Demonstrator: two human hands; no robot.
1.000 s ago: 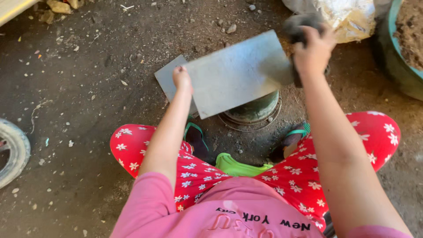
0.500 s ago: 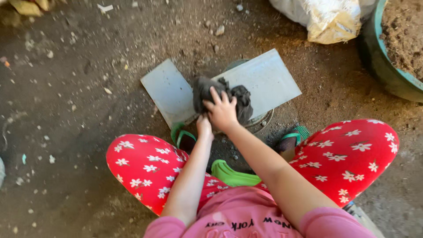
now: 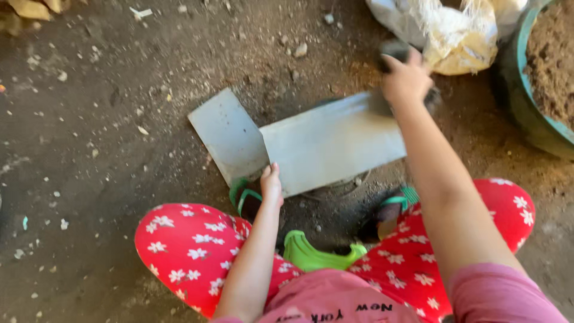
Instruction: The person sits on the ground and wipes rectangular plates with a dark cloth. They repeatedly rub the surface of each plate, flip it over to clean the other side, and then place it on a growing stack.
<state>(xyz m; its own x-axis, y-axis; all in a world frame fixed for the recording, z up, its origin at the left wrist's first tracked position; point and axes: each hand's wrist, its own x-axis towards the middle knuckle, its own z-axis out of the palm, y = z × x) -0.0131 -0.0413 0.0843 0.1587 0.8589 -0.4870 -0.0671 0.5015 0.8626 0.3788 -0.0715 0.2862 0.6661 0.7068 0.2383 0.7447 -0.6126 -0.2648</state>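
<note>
I am squatting over the dirt ground (image 3: 107,155), my knees in red trousers with white flowers (image 3: 191,245) spread to either side. My left hand (image 3: 272,182) is resting on the near edge of the large grey metal sheet (image 3: 332,143), fingers curled over that edge and gripping it where it overlaps the smaller grey sheet (image 3: 227,134). The smaller sheet is lying flat on the ground to the left, its right side tucked under the large one. The large sheet is lying tilted across a round dark object (image 3: 341,185) between my feet, which mostly hides that object.

My right hand (image 3: 406,78) is reaching out to the far right corner of the large sheet, clenched around a dark rag (image 3: 433,98), which is blurred; the rag is touching the sheet's far corner. Just beyond that hand a pale crumpled sack (image 3: 448,30) is lying on the ground, and beside it, at the right edge of the view, a green tub (image 3: 520,113) full of brown soil is standing.

My green sandals (image 3: 245,200) are showing just beside the near edge of the sheets, and a bright green curved plastic thing (image 3: 317,254) is lying between my legs, close to my pink shirt (image 3: 335,299).
</note>
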